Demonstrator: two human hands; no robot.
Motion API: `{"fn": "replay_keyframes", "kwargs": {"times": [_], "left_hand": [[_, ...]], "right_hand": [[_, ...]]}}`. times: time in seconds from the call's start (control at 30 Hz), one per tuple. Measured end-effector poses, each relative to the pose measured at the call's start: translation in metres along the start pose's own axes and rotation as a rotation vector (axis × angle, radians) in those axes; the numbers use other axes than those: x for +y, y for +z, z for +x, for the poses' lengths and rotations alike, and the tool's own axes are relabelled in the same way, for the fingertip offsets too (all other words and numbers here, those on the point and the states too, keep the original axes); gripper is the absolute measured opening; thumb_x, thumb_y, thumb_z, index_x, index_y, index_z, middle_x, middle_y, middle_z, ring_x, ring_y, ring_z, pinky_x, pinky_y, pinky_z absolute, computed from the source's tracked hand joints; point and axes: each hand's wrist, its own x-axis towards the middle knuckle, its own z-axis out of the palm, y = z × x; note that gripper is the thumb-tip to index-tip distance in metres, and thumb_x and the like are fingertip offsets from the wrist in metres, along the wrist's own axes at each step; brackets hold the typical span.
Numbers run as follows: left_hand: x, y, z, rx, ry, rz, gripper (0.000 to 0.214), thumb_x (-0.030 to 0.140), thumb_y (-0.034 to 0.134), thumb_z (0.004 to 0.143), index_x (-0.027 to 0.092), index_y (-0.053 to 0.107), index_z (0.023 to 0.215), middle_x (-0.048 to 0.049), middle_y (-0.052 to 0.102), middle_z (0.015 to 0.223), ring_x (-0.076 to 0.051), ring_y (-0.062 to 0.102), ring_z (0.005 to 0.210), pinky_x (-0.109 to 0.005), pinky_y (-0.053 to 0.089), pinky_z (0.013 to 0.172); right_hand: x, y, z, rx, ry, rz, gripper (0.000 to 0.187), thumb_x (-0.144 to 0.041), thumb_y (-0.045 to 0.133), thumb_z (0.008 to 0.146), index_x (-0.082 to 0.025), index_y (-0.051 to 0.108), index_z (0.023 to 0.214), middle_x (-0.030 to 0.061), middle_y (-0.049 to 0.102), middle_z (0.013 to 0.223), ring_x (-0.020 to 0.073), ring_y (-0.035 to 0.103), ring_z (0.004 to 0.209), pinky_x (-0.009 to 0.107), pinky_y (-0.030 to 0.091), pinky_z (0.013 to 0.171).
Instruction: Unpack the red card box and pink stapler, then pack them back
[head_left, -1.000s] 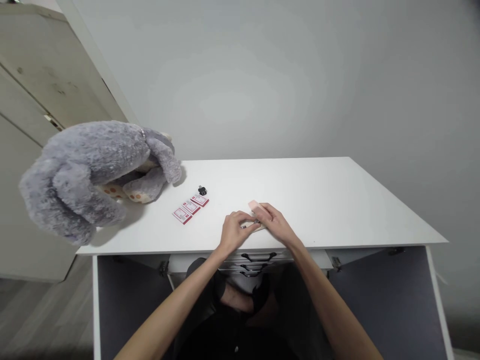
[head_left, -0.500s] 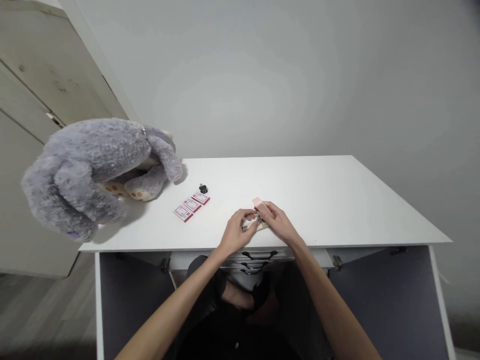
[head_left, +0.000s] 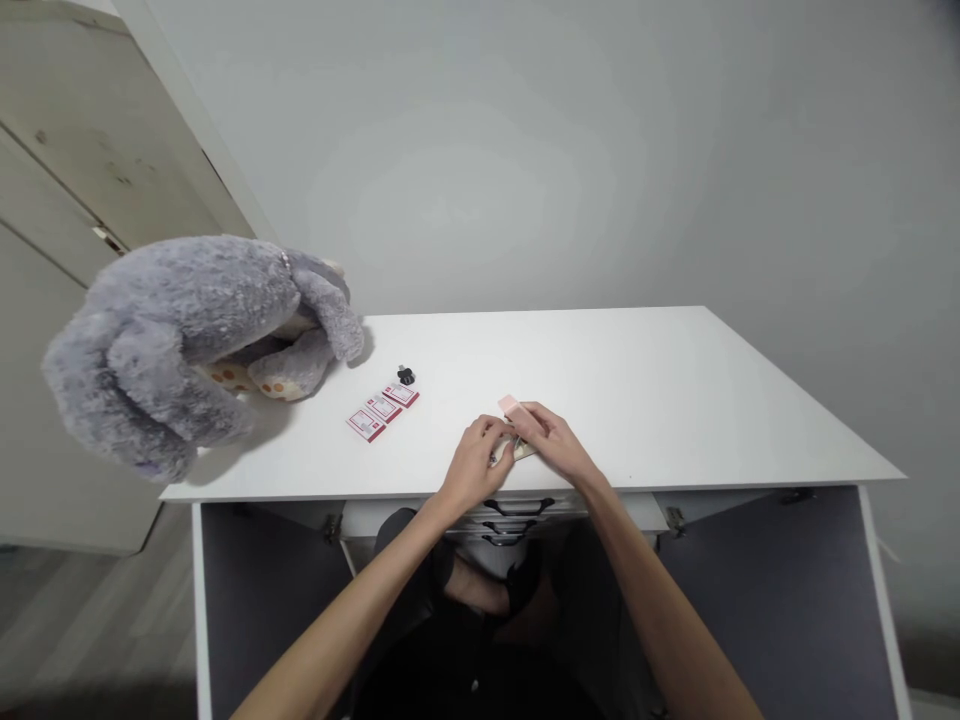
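Observation:
My right hand (head_left: 559, 440) is closed around a pale pink oblong block (head_left: 514, 406), whose far end sticks out beyond the fingers. Close by on the left, my left hand (head_left: 480, 458) has its thumb and fingers curled together at the near end of the block. What the left fingertips pinch is too small to make out. Beneath both hands, at the front of the white table, lies a flat beige piece (head_left: 524, 450), mostly covered by the fingers.
Left of the hands, three red-and-white packets (head_left: 384, 407) lie in a slanting row, with a small black object (head_left: 406, 375) behind them. A large grey-purple plush toy (head_left: 202, 300) slumps over the table's left end. Black-handled drawers (head_left: 517, 508) are below the front edge.
Both hands stay in place. The pink block's far end has shifted slightly left, and the left fingers have moved closer to it, covering more of the small patterned thing beneath them.

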Motion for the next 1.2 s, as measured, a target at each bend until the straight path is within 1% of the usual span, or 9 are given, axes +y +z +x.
{"fn": "replay_keyframes", "kwargs": {"times": [0.23, 0.43, 0.63, 0.77, 0.9, 0.97, 1.03, 1.13, 1.2], "left_hand": [[0.002, 0.000, 0.002, 0.001, -0.023, 0.017, 0.011, 0.020, 0.058, 0.099, 0.022, 0.064, 0.108, -0.0087, 0.064, 0.111, -0.024, 0.062, 0.106, -0.039, 0.052, 0.094], [0.002, -0.001, 0.003, 0.001, -0.051, 0.005, 0.010, 0.023, 0.059, 0.099, 0.022, 0.064, 0.108, -0.0087, 0.065, 0.112, -0.025, 0.062, 0.107, -0.041, 0.051, 0.096], [0.005, -0.005, 0.005, -0.004, -0.090, -0.076, 0.010, 0.025, 0.057, 0.099, 0.022, 0.063, 0.107, -0.0089, 0.066, 0.113, -0.025, 0.061, 0.109, -0.042, 0.049, 0.099], [0.000, -0.007, 0.006, 0.061, -0.204, -0.297, 0.005, 0.027, 0.058, 0.097, 0.022, 0.059, 0.097, -0.0046, 0.065, 0.101, -0.020, 0.063, 0.097, -0.037, 0.050, 0.092], [-0.011, -0.011, 0.011, 0.256, -0.435, -0.748, 0.010, 0.032, 0.055, 0.095, 0.022, 0.050, 0.094, -0.0018, 0.065, 0.099, -0.014, 0.064, 0.078, -0.033, 0.053, 0.080], [-0.017, -0.016, 0.013, 0.369, -0.535, -0.979, 0.014, 0.032, 0.055, 0.091, 0.023, 0.044, 0.091, 0.0011, 0.060, 0.088, -0.011, 0.056, 0.063, -0.030, 0.049, 0.068], [-0.021, -0.023, 0.015, 0.432, -0.603, -1.139, 0.019, 0.032, 0.057, 0.087, 0.024, 0.040, 0.086, 0.0053, 0.047, 0.072, -0.009, 0.040, 0.052, -0.026, 0.040, 0.056], [-0.025, -0.035, 0.015, 0.445, -0.630, -1.258, 0.026, 0.034, 0.059, 0.083, 0.024, 0.035, 0.077, 0.0083, 0.025, 0.064, -0.009, 0.020, 0.049, -0.024, 0.025, 0.049], [-0.026, -0.043, 0.013, 0.426, -0.621, -1.283, 0.029, 0.036, 0.059, 0.083, 0.024, 0.034, 0.075, 0.0087, 0.020, 0.064, -0.009, 0.016, 0.050, -0.024, 0.021, 0.048]], "right_hand": [[-0.004, 0.001, 0.000, -0.046, -0.006, 0.018, 0.039, -0.056, 0.072, 0.095, -0.024, 0.071, 0.118, 0.0034, 0.074, 0.113, 0.0245, 0.067, 0.107, 0.035, 0.051, 0.096], [-0.007, 0.000, -0.001, -0.065, -0.010, 0.010, 0.039, -0.056, 0.072, 0.096, -0.024, 0.072, 0.117, 0.0042, 0.075, 0.113, 0.0248, 0.067, 0.106, 0.036, 0.052, 0.096], [-0.005, 0.000, -0.001, -0.071, -0.022, 0.005, 0.039, -0.057, 0.072, 0.095, -0.024, 0.073, 0.116, 0.0044, 0.074, 0.113, 0.0245, 0.066, 0.105, 0.035, 0.050, 0.094], [-0.007, 0.000, -0.001, -0.069, -0.015, -0.014, 0.039, -0.056, 0.072, 0.095, -0.023, 0.073, 0.116, 0.0041, 0.073, 0.111, 0.0243, 0.065, 0.104, 0.035, 0.049, 0.093], [-0.008, -0.001, -0.002, -0.059, 0.010, -0.049, 0.039, -0.054, 0.073, 0.093, -0.023, 0.073, 0.117, 0.0037, 0.073, 0.108, 0.0242, 0.065, 0.101, 0.035, 0.049, 0.090], [-0.008, -0.001, -0.002, -0.050, 0.025, -0.065, 0.040, -0.055, 0.074, 0.092, -0.023, 0.074, 0.116, 0.0037, 0.073, 0.107, 0.0245, 0.065, 0.100, 0.035, 0.049, 0.090], [-0.008, 0.001, -0.002, -0.038, 0.042, -0.074, 0.043, -0.057, 0.074, 0.091, -0.023, 0.074, 0.117, 0.0038, 0.074, 0.107, 0.0249, 0.065, 0.100, 0.036, 0.049, 0.089], [-0.009, 0.003, -0.002, -0.026, 0.067, -0.081, 0.045, -0.057, 0.076, 0.089, -0.023, 0.075, 0.118, 0.0041, 0.075, 0.107, 0.0252, 0.066, 0.100, 0.037, 0.050, 0.091], [-0.010, 0.004, -0.002, -0.025, 0.077, -0.098, 0.045, -0.056, 0.078, 0.087, -0.022, 0.076, 0.117, 0.0042, 0.076, 0.108, 0.0258, 0.066, 0.101, 0.037, 0.050, 0.093]]}}
